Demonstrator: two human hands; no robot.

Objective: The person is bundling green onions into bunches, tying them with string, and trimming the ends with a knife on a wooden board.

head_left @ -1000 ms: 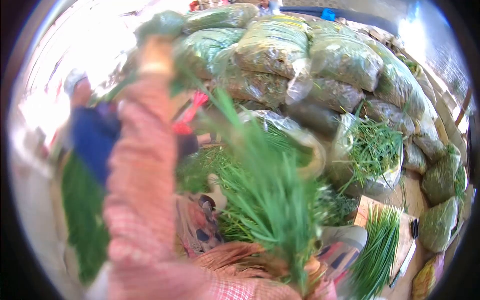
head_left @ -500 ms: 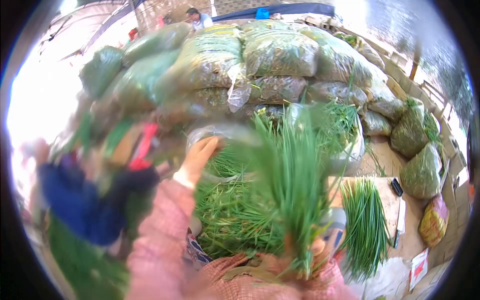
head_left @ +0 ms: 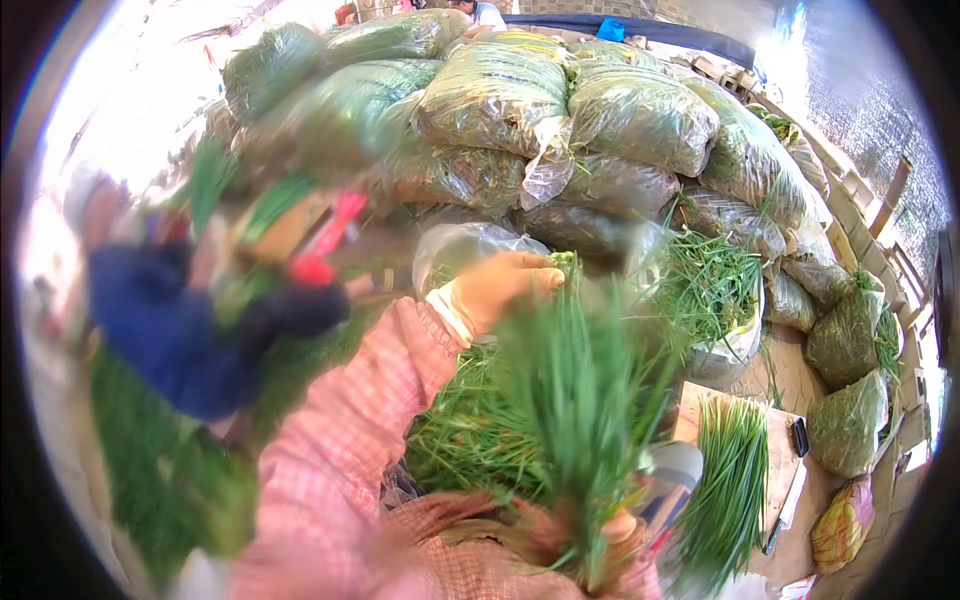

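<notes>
My left hand [head_left: 510, 290], in an orange glove with a pale cuff, has its fingers pressed together at the upper leaf tips of an upright green bunch [head_left: 590, 390]. Low in the view, my right hand [head_left: 622, 530] is wrapped round the base of that bunch, partly hidden by stalks. Loose green leaves [head_left: 475, 430] lie in a heap behind the bunch. A second, neat bunch [head_left: 725, 480] rests on a board [head_left: 783, 450] at the right, with a knife [head_left: 786, 510] beside it.
Plastic bags stuffed with greens [head_left: 495, 95] are stacked across the back. An open sack of greens [head_left: 715, 285] stands right of centre. A co-worker in dark blue [head_left: 170, 325] bends at the left, blurred. Another person [head_left: 485, 14] is at the far back.
My left hand has moved right to the tips of the bunch, and its fingers have closed there. My right hand still grips the base. The whole view has shifted slightly.
</notes>
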